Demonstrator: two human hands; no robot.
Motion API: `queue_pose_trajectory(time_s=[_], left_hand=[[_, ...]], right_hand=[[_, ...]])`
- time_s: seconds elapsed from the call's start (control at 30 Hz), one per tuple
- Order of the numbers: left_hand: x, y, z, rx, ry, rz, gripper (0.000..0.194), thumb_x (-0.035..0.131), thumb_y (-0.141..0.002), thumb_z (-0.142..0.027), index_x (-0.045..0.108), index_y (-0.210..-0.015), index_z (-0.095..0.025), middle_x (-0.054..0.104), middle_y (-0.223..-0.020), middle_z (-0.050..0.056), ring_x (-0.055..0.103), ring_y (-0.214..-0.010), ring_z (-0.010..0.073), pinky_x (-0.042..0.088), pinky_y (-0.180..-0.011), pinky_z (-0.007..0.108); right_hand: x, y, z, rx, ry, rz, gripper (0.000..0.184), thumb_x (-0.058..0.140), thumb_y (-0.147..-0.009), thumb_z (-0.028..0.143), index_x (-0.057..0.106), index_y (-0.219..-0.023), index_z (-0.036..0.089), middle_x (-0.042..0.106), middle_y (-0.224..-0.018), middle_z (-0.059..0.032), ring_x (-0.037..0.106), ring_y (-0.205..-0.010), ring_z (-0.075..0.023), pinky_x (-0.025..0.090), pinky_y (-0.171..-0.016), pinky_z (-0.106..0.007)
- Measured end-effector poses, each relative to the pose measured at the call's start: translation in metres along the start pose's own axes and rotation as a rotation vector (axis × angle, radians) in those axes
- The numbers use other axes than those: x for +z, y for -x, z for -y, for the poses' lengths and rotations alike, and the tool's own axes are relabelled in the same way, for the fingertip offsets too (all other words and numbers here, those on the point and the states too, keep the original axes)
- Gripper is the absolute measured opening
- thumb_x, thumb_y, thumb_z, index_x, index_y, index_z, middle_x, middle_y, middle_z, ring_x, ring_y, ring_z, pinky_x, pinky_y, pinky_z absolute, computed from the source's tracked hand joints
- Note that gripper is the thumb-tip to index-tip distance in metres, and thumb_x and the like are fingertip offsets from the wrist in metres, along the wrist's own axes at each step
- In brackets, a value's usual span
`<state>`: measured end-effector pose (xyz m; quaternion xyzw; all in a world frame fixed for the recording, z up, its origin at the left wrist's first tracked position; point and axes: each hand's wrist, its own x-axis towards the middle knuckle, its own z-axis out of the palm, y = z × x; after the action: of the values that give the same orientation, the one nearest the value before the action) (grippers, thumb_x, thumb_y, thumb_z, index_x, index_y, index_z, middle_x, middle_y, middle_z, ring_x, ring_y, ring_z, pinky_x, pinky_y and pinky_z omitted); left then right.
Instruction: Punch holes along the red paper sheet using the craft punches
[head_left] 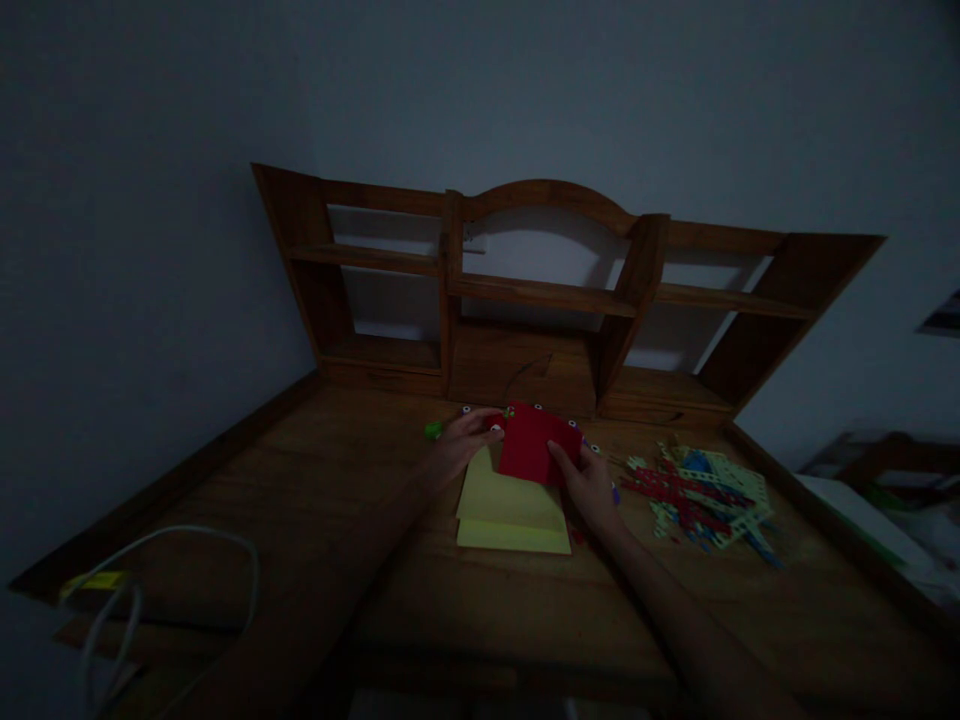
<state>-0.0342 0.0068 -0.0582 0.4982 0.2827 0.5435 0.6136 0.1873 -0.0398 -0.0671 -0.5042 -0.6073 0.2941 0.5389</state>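
Where the two hands come together: a red sheet (529, 445), held between them, with its lower edge over the far part of the yellow paper (514, 505).

Right hand (589, 485): closed on the sheet's right side, thumb lying across the near face.

Left hand (457, 445): fingers partly curled at the upper left corner; whether they pinch the sheet cannot be told.

Yellow paper: on the worktop (525, 615), below and between the hands, its near edges unevenly stacked.

Small eye-like discs (572, 423): white with dark centres, around the sheet's far side and near both hands; what carries them is unclear.

Green object (433, 430): just left of the left hand.

Plastic pieces (697, 495): a loose, mixed heap right of the right hand.

Risk to the red sheet: creasing or tearing, should the hands pull unevenly or the right thumb press hard.

Risk to the yellow paper: sliding askew, if the red sheet or a wrist drags across it.

Risk beyond the hands: small items knocked away by a fingertip, the dim light making edges hard to judge.
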Motion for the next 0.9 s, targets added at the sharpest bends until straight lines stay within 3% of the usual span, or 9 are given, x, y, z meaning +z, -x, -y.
queue_pose_trajectory(time_s=[0.2, 0.57, 0.9], left_hand=[[0.001, 0.003, -0.004, 0.009, 0.040, 0.085, 0.046, 0.077, -0.071, -0.019, 0.064, -0.115, -0.017, 0.067, -0.115, 0.010, 0.064, -0.100, 0.0209, 0.047, -0.092, 0.035], [-0.002, 0.001, -0.002, 0.003, 0.040, 0.022, 0.041, 0.076, -0.073, -0.028, 0.064, -0.111, -0.016, 0.070, -0.108, 0.010, 0.066, -0.093, 0.0210, 0.048, -0.085, 0.033], [-0.003, -0.003, 0.002, 0.036, 0.055, 0.028, 0.039, 0.076, -0.074, -0.027, 0.066, -0.109, -0.014, 0.069, -0.110, 0.012, 0.066, -0.098, 0.0222, 0.047, -0.089, 0.033]], right_hand=[[-0.002, 0.002, 0.008, -0.068, 0.030, -0.009, 0.049, 0.054, -0.086, 0.056, 0.069, -0.108, 0.014, 0.073, -0.099, -0.0099, 0.066, -0.084, -0.0258, 0.053, -0.072, -0.035], [-0.004, 0.004, 0.017, -0.088, 0.140, -0.044, 0.045, 0.053, -0.087, 0.052, 0.071, -0.106, 0.015, 0.074, -0.095, -0.0091, 0.067, -0.077, -0.0254, 0.052, -0.070, -0.034], [-0.001, 0.003, 0.014, -0.104, 0.054, -0.006, 0.041, 0.055, -0.087, 0.051, 0.070, -0.102, 0.016, 0.074, -0.096, -0.0076, 0.067, -0.082, -0.0247, 0.051, -0.072, -0.033]])
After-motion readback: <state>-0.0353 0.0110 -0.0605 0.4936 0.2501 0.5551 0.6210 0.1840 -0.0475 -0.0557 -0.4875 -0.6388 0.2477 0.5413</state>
